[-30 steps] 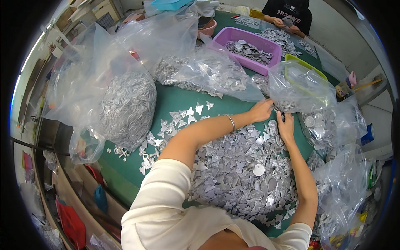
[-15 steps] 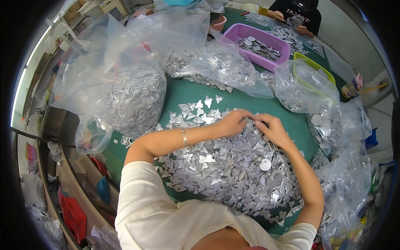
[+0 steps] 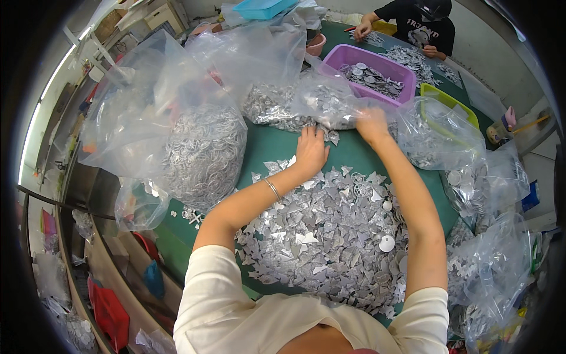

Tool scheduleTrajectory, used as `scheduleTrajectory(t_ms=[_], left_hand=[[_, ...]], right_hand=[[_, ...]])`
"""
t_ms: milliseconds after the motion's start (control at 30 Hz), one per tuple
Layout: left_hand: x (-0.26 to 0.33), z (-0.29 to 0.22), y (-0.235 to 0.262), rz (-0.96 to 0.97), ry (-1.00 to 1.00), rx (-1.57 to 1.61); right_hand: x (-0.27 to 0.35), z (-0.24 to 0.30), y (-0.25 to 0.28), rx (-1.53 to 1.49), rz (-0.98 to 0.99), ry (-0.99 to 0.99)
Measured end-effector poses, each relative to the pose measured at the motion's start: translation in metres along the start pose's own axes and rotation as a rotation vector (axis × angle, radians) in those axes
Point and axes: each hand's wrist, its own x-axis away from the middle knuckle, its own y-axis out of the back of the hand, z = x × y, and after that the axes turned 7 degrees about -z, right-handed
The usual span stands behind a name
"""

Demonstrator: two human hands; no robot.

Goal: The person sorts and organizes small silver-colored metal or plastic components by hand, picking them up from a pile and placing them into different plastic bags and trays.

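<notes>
A heap of silvery flat metal pieces (image 3: 318,236), mostly star- or butterfly-like with some round discs, is spread on the green tabletop (image 3: 265,144) before me. Beyond it lies a clear plastic bag (image 3: 336,97) holding more silvery pieces. My left hand (image 3: 311,154) reaches past the heap, palm down, its fingers stretched onto a few pieces (image 3: 331,137) at the bag's near edge. At the bag's right end, my right hand (image 3: 372,125) has its fingers closed on the plastic; the fingertips are partly hidden.
A full clear bag of ring-like pieces (image 3: 200,159) stands at left. Behind are a purple basin (image 3: 377,91) of metal parts and a green tray (image 3: 451,97). More bags (image 3: 471,183) line the right side. Across the table a co-worker's hand (image 3: 362,29) is over other pieces.
Both my hands have left the heap's far edge and moved away from me to the plastic bag, the right closing on it. The co-worker's one hand has shifted left.
</notes>
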Motion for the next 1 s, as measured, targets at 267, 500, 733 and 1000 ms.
scheduleTrajectory(t_ms=[267, 500, 733, 1000], left_hand=[[-0.025, 0.003, -0.025, -0.109, -0.192, -0.063], [-0.025, -0.010, -0.045, -0.047, -0.057, -0.181], [0.004, -0.005, -0.018, 0.331, -0.146, 0.200], [-0.068, 0.007, 0.002, -0.512, 0.002, -0.058]], right_hand=[[-0.059, -0.019, 0.053, -0.131, -0.301, -0.129], [-0.080, -0.013, 0.063, -0.158, -0.243, -0.202], [-0.080, -0.020, 0.056, -0.209, -0.263, -0.262], [-0.073, -0.009, 0.044, -0.502, -0.511, -0.180]])
